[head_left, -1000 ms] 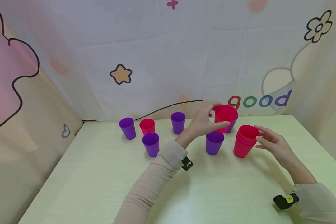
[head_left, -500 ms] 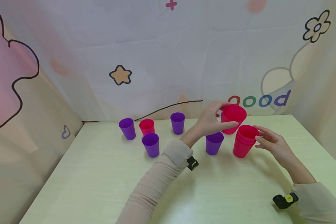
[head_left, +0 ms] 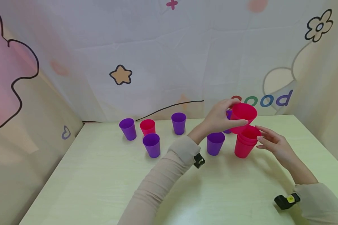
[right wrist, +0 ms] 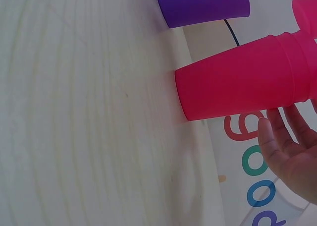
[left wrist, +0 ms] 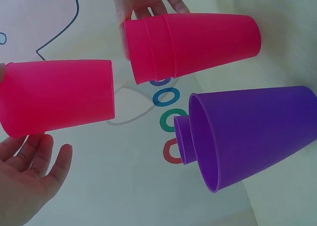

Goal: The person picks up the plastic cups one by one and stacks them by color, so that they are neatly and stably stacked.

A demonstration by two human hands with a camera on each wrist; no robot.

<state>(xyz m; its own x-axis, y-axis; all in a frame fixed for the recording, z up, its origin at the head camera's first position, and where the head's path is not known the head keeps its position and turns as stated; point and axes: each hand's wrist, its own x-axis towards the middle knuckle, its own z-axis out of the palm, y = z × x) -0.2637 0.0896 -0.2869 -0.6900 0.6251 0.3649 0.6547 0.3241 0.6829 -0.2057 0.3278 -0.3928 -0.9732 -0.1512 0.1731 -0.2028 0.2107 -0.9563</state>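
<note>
My left hand (head_left: 220, 118) grips a pinkish-red plastic cup (head_left: 243, 114) near its rim, mouth up, raised above the table. The cup's base overlaps the far edge of a stack of nested red cups (head_left: 244, 146) in the head view. This stack stands upright on the table, several rims showing near its top. Thumb and fingers of my right hand (head_left: 279, 150) hold the stack's right side, just under the rim. In the left wrist view the lifted cup (left wrist: 59, 97) is apart from the stack (left wrist: 208, 40). Just left of the stack stands a purple cup (head_left: 215, 144).
Another purple cup (head_left: 228, 115) is partly hidden behind my left hand. Farther left stand purple cups (head_left: 127, 129), (head_left: 179, 124) and a front purple cup (head_left: 152, 146), with one red cup (head_left: 148, 126) among them. A printed cloth (head_left: 163, 68) hangs behind the table (head_left: 101, 175).
My left hand has carried the red cup rightward, from over the back purple cup to the stack. My right hand and the stack have stayed where they were.
</note>
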